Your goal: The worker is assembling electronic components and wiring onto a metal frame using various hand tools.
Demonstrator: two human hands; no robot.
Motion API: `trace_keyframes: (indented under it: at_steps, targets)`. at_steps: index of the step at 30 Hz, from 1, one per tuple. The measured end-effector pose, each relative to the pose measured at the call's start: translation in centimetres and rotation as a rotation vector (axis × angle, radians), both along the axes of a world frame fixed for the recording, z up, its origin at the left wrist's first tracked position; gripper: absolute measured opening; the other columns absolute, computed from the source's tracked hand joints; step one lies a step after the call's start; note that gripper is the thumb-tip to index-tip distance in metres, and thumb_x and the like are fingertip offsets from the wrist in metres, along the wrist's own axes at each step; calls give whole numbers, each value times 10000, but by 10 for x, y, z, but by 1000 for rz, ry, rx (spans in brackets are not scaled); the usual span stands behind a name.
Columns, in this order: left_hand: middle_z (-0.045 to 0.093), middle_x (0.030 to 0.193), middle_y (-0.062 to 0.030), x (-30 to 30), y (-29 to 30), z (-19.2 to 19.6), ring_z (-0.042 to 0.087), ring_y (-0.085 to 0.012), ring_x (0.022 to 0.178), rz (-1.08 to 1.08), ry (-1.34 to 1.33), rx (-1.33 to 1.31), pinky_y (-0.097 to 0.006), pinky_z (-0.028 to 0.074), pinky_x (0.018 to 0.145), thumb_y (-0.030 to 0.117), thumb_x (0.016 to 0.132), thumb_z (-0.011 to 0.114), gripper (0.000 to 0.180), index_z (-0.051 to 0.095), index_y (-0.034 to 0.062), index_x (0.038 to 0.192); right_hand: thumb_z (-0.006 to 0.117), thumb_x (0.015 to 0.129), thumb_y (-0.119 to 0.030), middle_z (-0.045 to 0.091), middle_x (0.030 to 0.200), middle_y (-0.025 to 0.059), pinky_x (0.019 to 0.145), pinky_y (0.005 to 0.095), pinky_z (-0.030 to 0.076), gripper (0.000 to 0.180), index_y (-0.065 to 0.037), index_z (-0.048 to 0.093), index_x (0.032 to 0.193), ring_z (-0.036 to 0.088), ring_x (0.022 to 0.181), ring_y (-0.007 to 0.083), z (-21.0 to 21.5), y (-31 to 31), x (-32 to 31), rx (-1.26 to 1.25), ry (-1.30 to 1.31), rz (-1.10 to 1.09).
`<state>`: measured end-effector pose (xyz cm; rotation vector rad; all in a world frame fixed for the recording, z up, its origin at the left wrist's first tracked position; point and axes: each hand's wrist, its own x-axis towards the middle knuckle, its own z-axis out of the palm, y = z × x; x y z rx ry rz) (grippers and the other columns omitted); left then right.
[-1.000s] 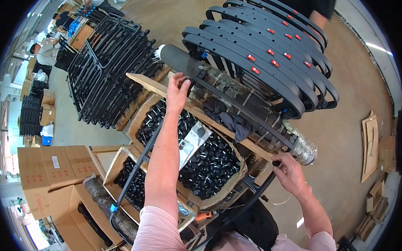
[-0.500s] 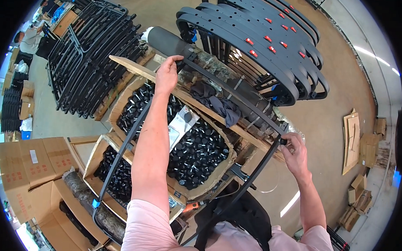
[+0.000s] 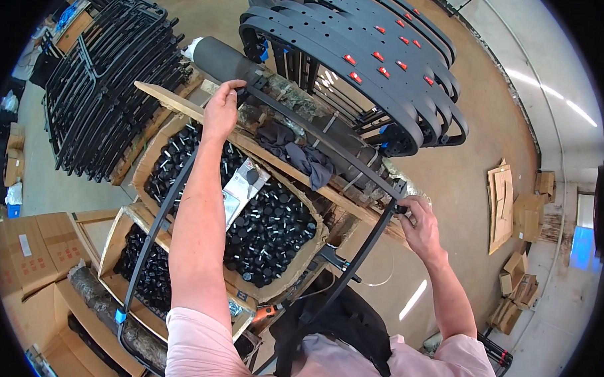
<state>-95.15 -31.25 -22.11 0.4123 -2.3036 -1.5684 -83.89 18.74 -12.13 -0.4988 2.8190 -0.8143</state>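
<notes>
A black metal tube frame lies across in front of me, its long bar slanting from far left to right. At its far left corner, my left hand is closed, thumb and fingers on a small dark part partly hidden by the fingertips. My right hand pinches a round black knob just under the frame's right corner. Beneath the frame stands a carton of black knobs with metal studs. On them rests a clear bag with a dark round piece inside.
Black frames are stacked at the left. Curved dark panels with red tabs stand beyond a padded roller. A dark cloth lies by a wooden board. An orange-handled tool and open cartons are nearby.
The whole scene has shifted left in the picture as my view turned. Both hands stay at the same frame corners. A person in grey has come partly into view at the top.
</notes>
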Motion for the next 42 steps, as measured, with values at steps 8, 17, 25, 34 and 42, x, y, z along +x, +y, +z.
trace_keyframes:
  at_steps: [8,17,25,34,42]
  targets:
    - [632,1210,-111,-4,-5,-1,616,-274,1155,-6,66,-98,-360,488,1003,175,1013,619,206,742,165,1177,727,839,-6,663,1155,159,848,423,584,316,-29,687,1152,699,988,344,11,-12,-1,92,10,55]
    - [651,1242,-97,2,0,-1,626,-221,1060,35,31,-96,-358,511,957,187,964,684,269,722,177,1231,721,948,-293,725,812,154,715,434,563,327,-72,670,1184,717,762,339,5,-23,-14,356,-15,-60]
    - [659,1216,-90,2,1,1,649,-195,989,67,-32,-252,-332,519,936,153,996,646,266,716,162,1253,675,981,-310,703,745,190,724,494,556,348,-14,584,1142,714,782,409,21,-34,-18,460,-136,8]
    - [654,1096,-95,4,-6,-9,657,-220,973,86,56,-123,-339,526,941,183,991,666,260,713,152,1245,727,909,-447,728,797,199,703,490,571,498,3,645,1105,725,771,409,25,-31,-31,864,-179,109]
    - [697,1241,-92,5,-10,0,642,-275,1190,57,2,-227,-405,508,1011,243,1019,614,253,706,196,1250,756,871,-372,731,996,161,789,450,577,508,-48,612,1235,713,943,356,48,-42,-18,1004,-154,298]
